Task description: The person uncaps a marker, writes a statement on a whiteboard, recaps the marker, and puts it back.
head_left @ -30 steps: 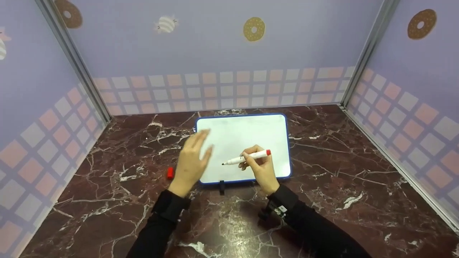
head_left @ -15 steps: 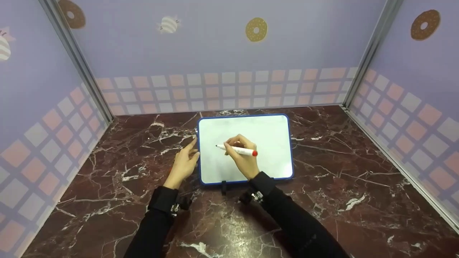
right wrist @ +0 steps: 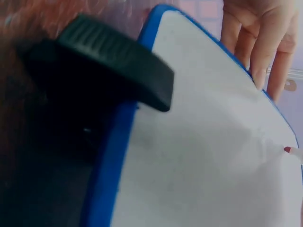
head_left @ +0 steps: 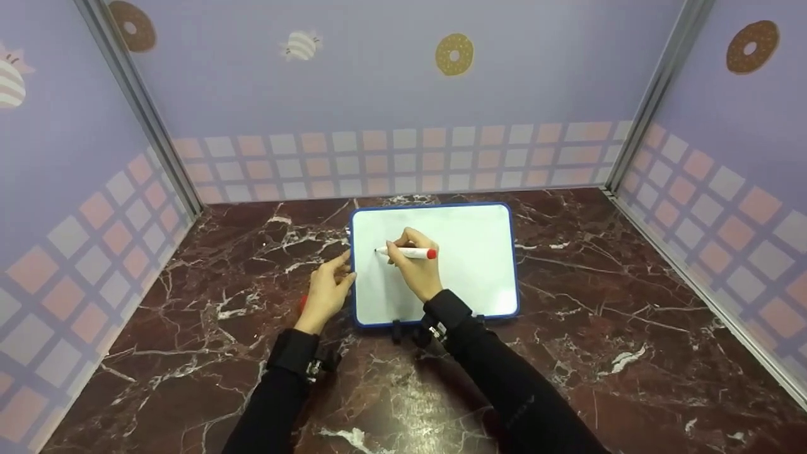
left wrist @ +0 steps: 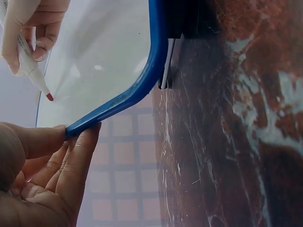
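A small whiteboard [head_left: 466, 265] with a blue frame stands propped on the tabletop. My left hand [head_left: 328, 287] grips its left edge; the left wrist view shows the thumb on the front of the frame and the fingers [left wrist: 78, 165] behind it. Between thumb and fingers, my right hand [head_left: 416, 261] holds an uncapped white marker [head_left: 413, 253] with a red end. The marker's red tip [left wrist: 49, 97] points at the left part of the board, right at its surface. Only the tip end of the marker shows in the right wrist view.
A small red piece [head_left: 303, 302] lies on the dark marbled table [head_left: 208, 372], partly hidden behind my left wrist. A black foot [head_left: 396, 331] juts out under the board's lower edge, and a dark clip-like part [right wrist: 118, 61] overlaps the frame. Patterned panels [head_left: 378, 82] enclose the back and sides.
My left hand has come down from in front of the board and taken hold of its left edge. My right hand has moved left and up with the marker, bringing the tip to the board's left part.
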`<state>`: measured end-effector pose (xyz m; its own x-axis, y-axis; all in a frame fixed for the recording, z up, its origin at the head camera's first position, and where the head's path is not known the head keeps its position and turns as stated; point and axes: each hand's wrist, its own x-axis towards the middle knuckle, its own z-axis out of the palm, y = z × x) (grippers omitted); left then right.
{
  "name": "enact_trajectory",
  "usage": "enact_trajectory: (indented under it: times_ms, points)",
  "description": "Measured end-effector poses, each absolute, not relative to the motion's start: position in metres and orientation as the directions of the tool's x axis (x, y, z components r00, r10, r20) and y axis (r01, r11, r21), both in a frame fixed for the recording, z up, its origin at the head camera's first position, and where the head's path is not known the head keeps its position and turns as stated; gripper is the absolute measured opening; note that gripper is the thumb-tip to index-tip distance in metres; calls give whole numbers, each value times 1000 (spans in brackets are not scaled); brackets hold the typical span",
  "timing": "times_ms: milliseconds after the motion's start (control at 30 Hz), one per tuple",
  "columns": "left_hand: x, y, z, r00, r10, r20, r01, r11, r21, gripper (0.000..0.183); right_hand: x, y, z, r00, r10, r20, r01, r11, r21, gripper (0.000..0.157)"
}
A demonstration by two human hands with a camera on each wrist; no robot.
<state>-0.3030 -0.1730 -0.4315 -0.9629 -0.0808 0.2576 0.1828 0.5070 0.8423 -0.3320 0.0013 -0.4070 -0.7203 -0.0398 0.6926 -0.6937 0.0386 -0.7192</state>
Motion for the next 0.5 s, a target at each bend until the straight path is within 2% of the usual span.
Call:
enact_trajectory:
  times_ms: [167, 500]
  points:
    - [-303, -173, -432, -963, -84, 255, 180, 500, 847, 51, -331, 2, -408, -697, -51, 715, -717, 67, -694, 23]
    - [-302, -173, -434, -961, -75, 267, 194, 508, 839, 50, -315, 7, -415, -743, -126, 657, -667, 55, -743, 28]
